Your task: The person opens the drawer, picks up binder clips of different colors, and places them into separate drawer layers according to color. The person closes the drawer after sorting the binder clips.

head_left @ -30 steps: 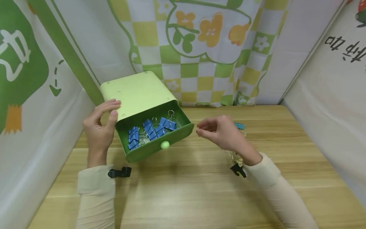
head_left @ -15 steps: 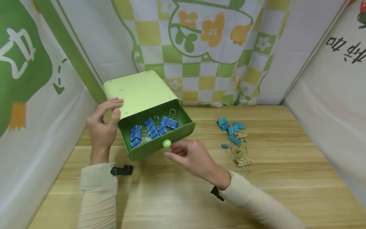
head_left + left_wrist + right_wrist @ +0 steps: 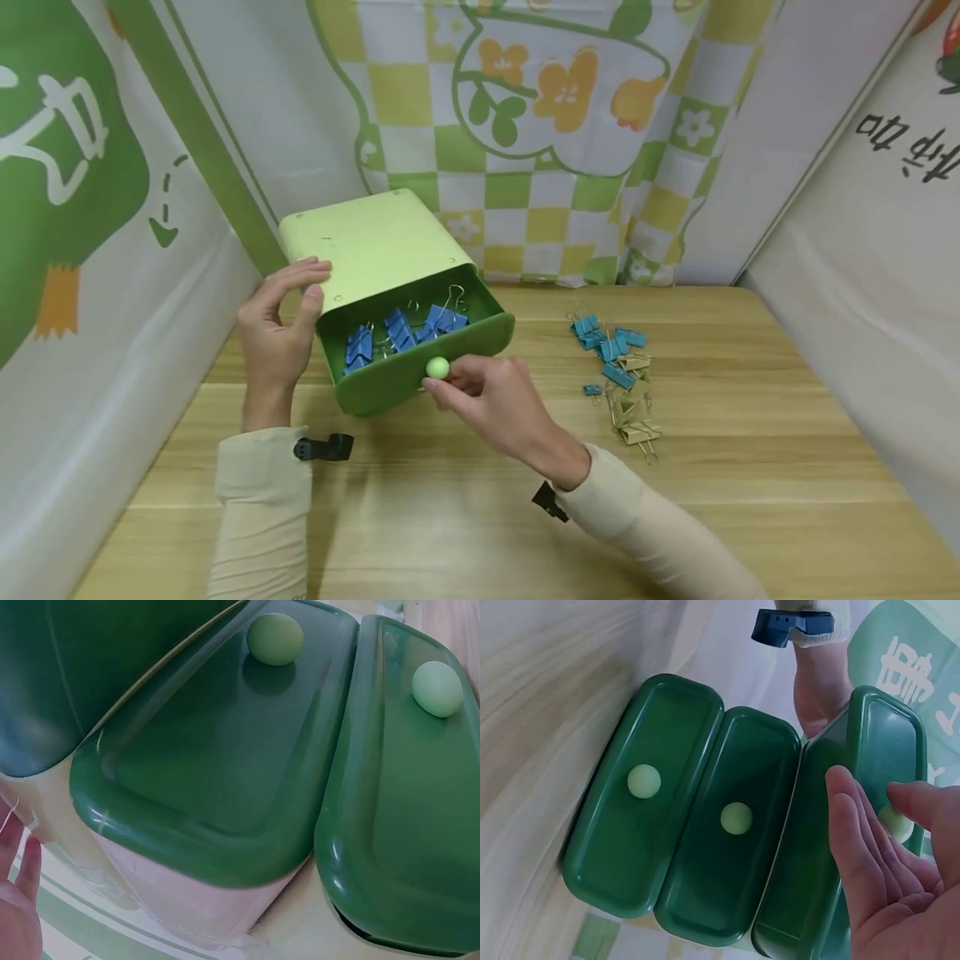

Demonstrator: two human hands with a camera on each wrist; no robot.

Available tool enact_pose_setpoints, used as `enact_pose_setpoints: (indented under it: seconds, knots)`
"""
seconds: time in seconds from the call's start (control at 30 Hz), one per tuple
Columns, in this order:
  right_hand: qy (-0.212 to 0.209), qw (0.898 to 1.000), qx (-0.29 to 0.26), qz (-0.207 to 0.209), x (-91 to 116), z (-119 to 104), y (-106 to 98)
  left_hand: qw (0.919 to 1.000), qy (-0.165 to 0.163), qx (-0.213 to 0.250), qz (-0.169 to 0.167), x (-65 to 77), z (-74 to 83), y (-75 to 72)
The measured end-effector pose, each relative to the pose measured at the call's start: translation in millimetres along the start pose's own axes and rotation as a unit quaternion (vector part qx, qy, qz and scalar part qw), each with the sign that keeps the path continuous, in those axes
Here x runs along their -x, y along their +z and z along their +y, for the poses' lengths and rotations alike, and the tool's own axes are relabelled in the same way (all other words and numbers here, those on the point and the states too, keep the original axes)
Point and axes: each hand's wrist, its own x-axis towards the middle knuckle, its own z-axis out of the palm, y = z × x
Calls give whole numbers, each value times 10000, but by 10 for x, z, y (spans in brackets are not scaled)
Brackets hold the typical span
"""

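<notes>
A drawer unit with a light green shell [image 3: 375,237] stands on the table. Its dark green top drawer [image 3: 480,335] is pulled out, with several blue binder clips [image 3: 401,330] inside. My left hand [image 3: 276,342] rests on the unit's front left corner, fingers lying on the top. At the drawer front, my right hand [image 3: 501,408] pinches the round pale green knob [image 3: 437,367] between thumb and fingers. The right wrist view shows the same knob [image 3: 895,823] partly behind the thumb. Below the pulled-out drawer, two lower drawers [image 3: 761,765] are closed.
On the table [image 3: 465,517] to the right lies a loose group of turquoise binder clips [image 3: 613,348] and gold binder clips [image 3: 637,432]. A checked curtain [image 3: 525,200] hangs behind, and printed white panels [image 3: 847,292] flank the table.
My right hand has moved left from beside the drawer's right corner to the knob and taken hold of it. The drawer is pushed in slightly. My left hand has stayed on the unit.
</notes>
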Motion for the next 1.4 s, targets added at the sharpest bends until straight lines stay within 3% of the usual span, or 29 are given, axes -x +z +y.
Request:
enact_pose_setpoints:
  seconds: [0.17,0.6,0.93,1.4]
  knots:
    - [42,10000,39,-66,-115,7,14,10000,-9,-65,-30,-5,-76,-14]
    - [77,9998,174,-49,-455,116,131,9999,-52,-53,-67,33,-99,-23]
    - [-67,9996,263,14,-609,162,188,9999,111,13,-95,1,-147,-49]
    - [90,9998,184,16,-731,175,231,10000,67,27,-21,8,-161,-42]
